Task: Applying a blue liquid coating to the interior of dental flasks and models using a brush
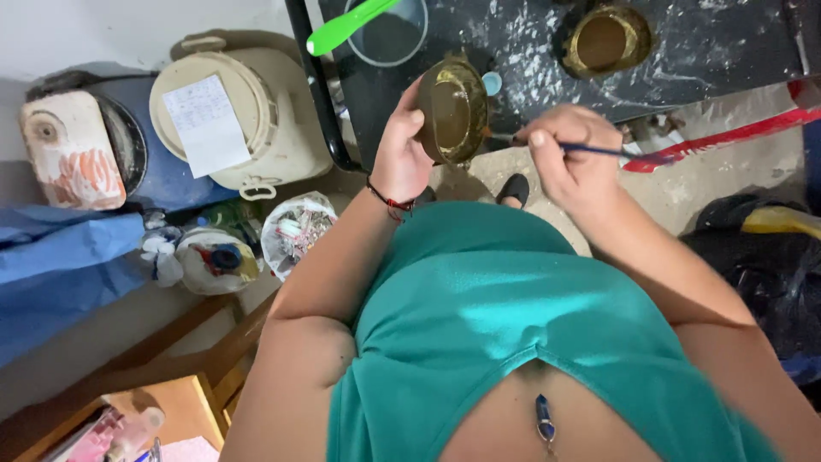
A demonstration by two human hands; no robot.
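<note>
My left hand (398,150) grips a small round bowl (453,109) coated in shiny olive-gold glaze, tilted so its inside faces right. My right hand (571,152) holds a thin blue-handled brush (599,150), its tip pointing left at the bowl's lower edge. A red thread bracelet circles my left wrist. Both hands hover in front of a black, paint-spattered table (684,60). My teal shirt fills the lower middle of the view.
On the table sit a second gold-glazed bowl (605,38), a clear round container (389,34) and a green tool (346,26). At left stand a lidded cream bucket (231,111), a blue bin, jars and a wooden stool (171,402). A black bag (761,274) lies right.
</note>
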